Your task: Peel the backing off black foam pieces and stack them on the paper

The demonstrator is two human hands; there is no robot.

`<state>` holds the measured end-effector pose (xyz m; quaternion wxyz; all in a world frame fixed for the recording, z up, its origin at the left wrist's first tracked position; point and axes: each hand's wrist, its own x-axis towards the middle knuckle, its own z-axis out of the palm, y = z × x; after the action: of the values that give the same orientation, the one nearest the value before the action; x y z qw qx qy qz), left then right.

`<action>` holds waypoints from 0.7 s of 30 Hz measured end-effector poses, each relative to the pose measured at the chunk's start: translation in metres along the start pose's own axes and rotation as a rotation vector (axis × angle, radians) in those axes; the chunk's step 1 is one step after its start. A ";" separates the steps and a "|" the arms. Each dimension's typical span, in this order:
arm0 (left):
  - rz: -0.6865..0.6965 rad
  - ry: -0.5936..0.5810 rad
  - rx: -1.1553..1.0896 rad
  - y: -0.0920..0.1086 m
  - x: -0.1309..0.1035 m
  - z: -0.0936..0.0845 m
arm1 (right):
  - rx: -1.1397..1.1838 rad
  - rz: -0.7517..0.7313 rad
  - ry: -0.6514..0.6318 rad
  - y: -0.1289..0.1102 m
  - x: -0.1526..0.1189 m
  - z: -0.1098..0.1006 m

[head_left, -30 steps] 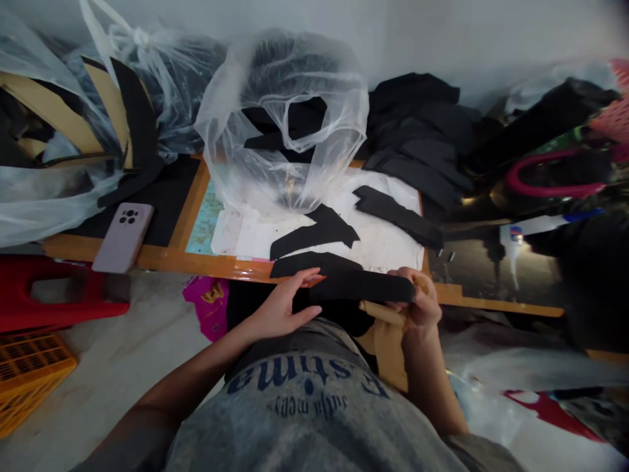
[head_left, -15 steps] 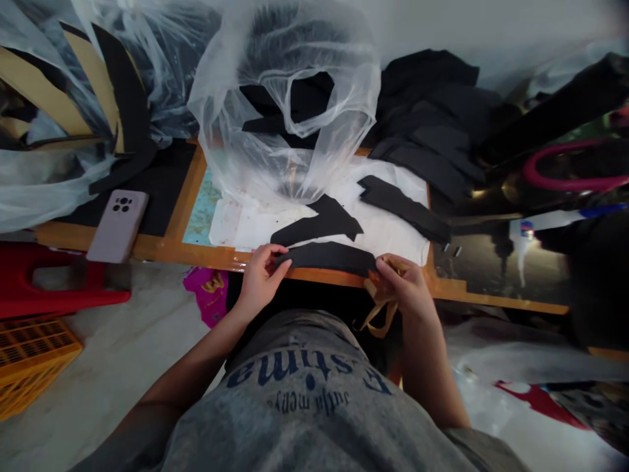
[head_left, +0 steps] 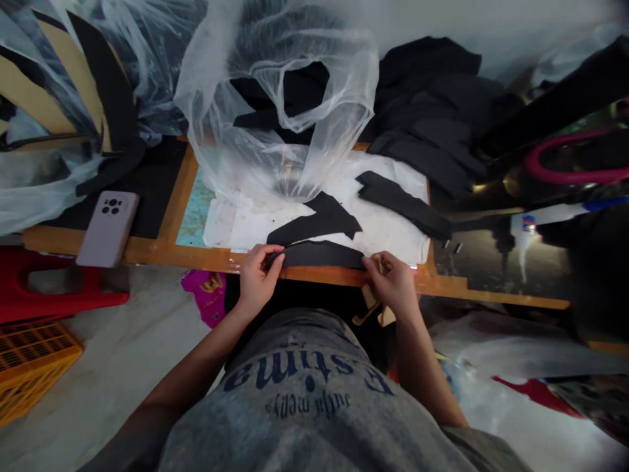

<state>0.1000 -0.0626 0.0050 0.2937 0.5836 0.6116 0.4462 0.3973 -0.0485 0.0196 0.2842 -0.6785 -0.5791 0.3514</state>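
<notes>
A long black strip (head_left: 324,255) lies along the table's front edge. My left hand (head_left: 259,275) pinches its left end between thumb and fingers. At the strip's right end, my right hand (head_left: 393,280) is closed, with thumb and fingertips on the strip. A tan ribbon-like piece (head_left: 369,305) hangs below my right hand, and part of it shows between the fingers. Just behind the strip, an angled black piece (head_left: 322,219) rests on white paper (head_left: 246,223). Another black piece (head_left: 403,204) lies further right on the paper.
A clear plastic bag (head_left: 211,118) with black pieces inside stands behind the paper. Stacked black pieces (head_left: 427,118) are at the back right. A phone (head_left: 109,228) lies at the table's left front edge. A red stool (head_left: 19,288) and a yellow crate (head_left: 39,367) are below left.
My right hand has moved slightly left along with the strip's right end. The tan piece below it hangs differently. The view has shifted a little.
</notes>
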 end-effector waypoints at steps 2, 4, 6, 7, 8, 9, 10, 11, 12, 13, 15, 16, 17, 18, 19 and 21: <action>0.032 -0.001 0.004 -0.001 -0.002 0.000 | -0.039 -0.026 0.009 -0.001 -0.001 -0.001; 0.079 0.019 0.007 -0.002 -0.006 0.000 | -0.073 -0.041 0.003 -0.004 -0.003 -0.003; 0.119 0.075 0.004 -0.003 -0.010 0.001 | -0.106 -0.040 -0.013 -0.008 -0.005 -0.005; 0.132 0.103 0.001 -0.003 -0.011 0.001 | -0.123 -0.037 -0.019 -0.010 -0.006 -0.006; 0.140 0.120 0.003 -0.004 -0.013 0.002 | -0.141 -0.033 -0.019 -0.012 -0.006 -0.007; 0.142 0.124 0.013 -0.003 -0.013 0.003 | -0.160 -0.027 -0.015 -0.013 -0.006 -0.007; 0.137 0.116 0.031 -0.003 -0.012 0.003 | -0.179 -0.019 -0.009 -0.014 -0.005 -0.006; 0.125 0.102 0.057 -0.002 -0.011 0.004 | -0.197 -0.012 -0.001 -0.014 -0.004 -0.006; 0.109 0.089 0.089 -0.001 -0.009 0.005 | -0.216 -0.005 0.007 -0.014 -0.002 -0.004; 0.091 0.082 0.118 0.000 -0.007 0.006 | -0.236 0.002 0.014 -0.014 -0.001 -0.003; 0.065 0.084 0.161 0.003 -0.002 0.008 | -0.277 0.011 0.025 -0.012 0.001 0.000; 0.059 0.087 0.180 0.004 0.000 0.008 | -0.296 0.012 0.033 -0.011 0.002 0.001; 0.058 0.091 0.200 0.004 0.002 0.009 | -0.314 0.010 0.040 -0.011 0.002 0.002; 0.062 0.094 0.222 0.005 0.003 0.009 | -0.329 0.007 0.047 -0.010 0.003 0.003; 0.067 0.098 0.243 0.005 0.004 0.010 | -0.341 0.003 0.051 -0.010 0.003 0.003; 0.080 0.102 0.274 0.005 0.005 0.010 | -0.360 -0.005 0.051 -0.011 0.002 0.003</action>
<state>0.1101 -0.0563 0.0062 0.1615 0.6186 0.6573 0.3989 0.3882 -0.0443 0.0262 0.1737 -0.7259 -0.6267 0.2241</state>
